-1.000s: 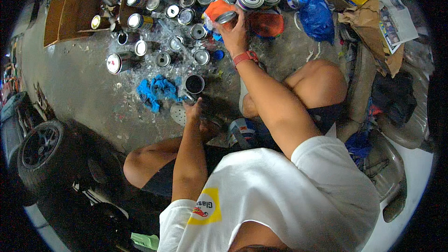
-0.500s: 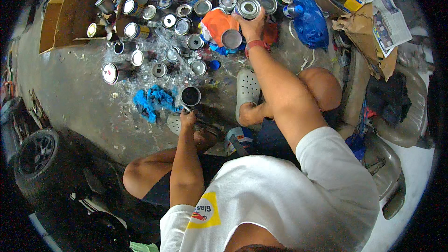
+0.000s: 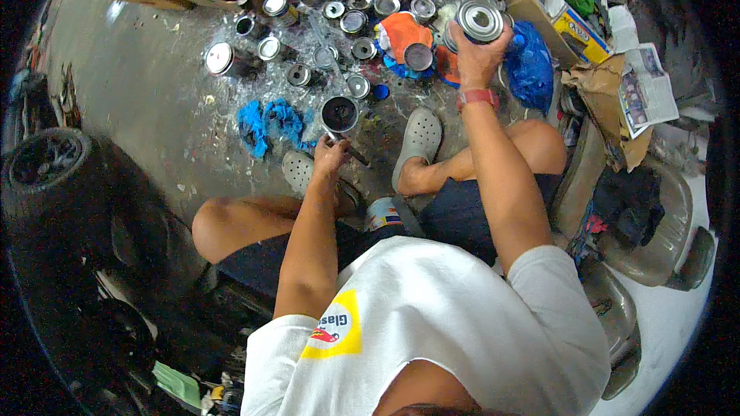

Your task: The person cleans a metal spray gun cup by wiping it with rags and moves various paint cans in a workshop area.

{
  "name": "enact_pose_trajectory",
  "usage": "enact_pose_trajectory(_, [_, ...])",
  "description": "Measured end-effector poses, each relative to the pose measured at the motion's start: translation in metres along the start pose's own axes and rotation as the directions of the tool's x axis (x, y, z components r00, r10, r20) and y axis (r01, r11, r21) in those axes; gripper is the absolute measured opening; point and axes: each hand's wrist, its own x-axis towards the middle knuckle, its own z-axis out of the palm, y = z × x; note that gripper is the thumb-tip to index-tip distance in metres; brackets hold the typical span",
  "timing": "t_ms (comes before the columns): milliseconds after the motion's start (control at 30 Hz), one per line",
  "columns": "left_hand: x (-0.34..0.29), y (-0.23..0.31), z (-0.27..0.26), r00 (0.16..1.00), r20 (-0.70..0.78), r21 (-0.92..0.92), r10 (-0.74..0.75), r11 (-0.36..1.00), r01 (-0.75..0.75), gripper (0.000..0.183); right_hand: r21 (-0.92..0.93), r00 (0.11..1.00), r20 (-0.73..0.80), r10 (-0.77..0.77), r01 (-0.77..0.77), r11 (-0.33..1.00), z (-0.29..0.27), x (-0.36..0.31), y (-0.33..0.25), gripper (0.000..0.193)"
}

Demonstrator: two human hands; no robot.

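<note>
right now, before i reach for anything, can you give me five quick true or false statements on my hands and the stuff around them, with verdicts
1. The left hand holds a slim stick-like tool. True.
2. The crumpled blue cloth lies to the right of the open can with dark contents. False: the crumpled blue cloth lies to its left.
3. The right hand grips a round metal can. True.
4. The red wristband is on the left wrist. False: the red wristband is on the right wrist.
5. The right foot wears a pale clog with holes. True.
</note>
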Motion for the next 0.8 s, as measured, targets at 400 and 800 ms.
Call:
enact_pose_trajectory(400, [-0.039, 0.010, 0.031, 0.995, -0.019, -0.082, 0.096, 0.992, -0.097, 0.058, 0.080, 0.543, 0.696, -0.470, 0.592, 0.802, -0.054, -0.053, -0.134, 0.081])
enact_pose_trajectory(800, [-0.021, -0.013, 0.025, 0.972, -0.116, 0.071, 0.205, 0.978, -0.198, 0.067, -0.094, 0.308, 0.921, -0.239, 0.771, 0.630, -0.047, -0.107, -0.133, 0.084])
